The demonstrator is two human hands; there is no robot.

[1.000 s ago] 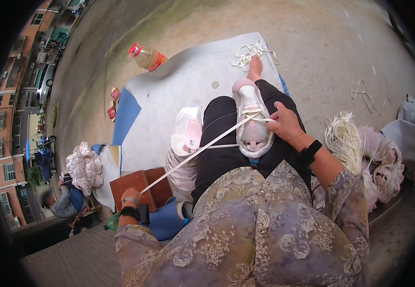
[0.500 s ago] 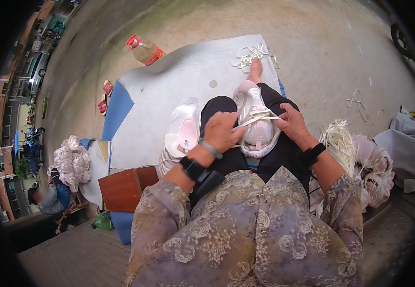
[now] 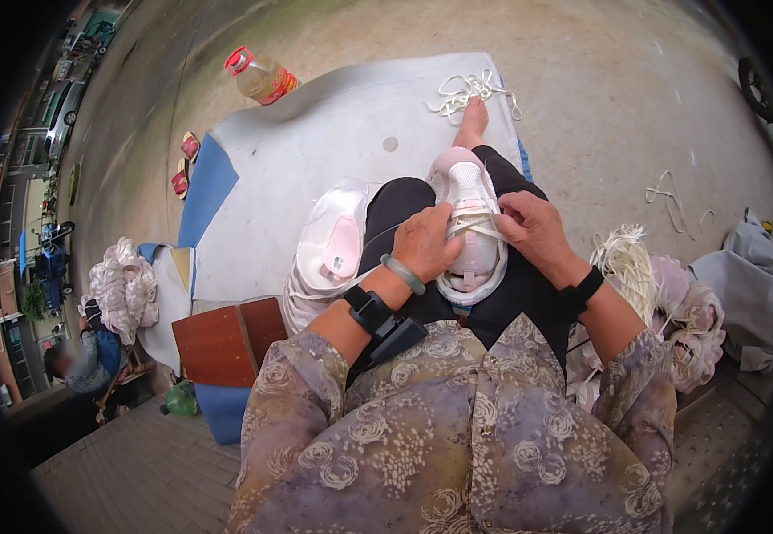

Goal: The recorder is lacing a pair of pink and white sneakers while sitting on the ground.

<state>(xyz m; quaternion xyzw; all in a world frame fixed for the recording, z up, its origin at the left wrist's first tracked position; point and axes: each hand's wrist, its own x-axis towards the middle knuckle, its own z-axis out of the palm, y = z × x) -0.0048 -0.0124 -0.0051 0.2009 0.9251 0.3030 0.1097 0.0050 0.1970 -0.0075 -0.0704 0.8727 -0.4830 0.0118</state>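
A pale pink and white sneaker (image 3: pixel 473 254) rests between my thighs, its pink toe pointing away from me. White shoelace (image 3: pixel 475 216) crosses over its upper in several strands. My left hand (image 3: pixel 424 242) is closed at the shoe's left edge, fingertips at the lace. On the opposite edge my right hand (image 3: pixel 530 230) pinches, thumb and forefinger together, where the lace comes out. The lace ends inside the fingers are mostly hidden. Beside my left thigh lie more white sneakers with a pink insole (image 3: pixel 343 245) showing.
A pale sheet (image 3: pixel 315 133) covers the ground ahead, with loose laces (image 3: pixel 471 93) near my bare foot and an oil bottle (image 3: pixel 263 78) at its far edge. To my right are a lace bundle (image 3: pixel 625 267) and piled shoes (image 3: pixel 696 325). A brown board (image 3: pixel 226 343) lies left; a person (image 3: pixel 93 360) sits beyond.
Both hands have come closer to the shoe, and the lace that was stretched out sideways between them now lies close across the upper. The view has shifted slightly.
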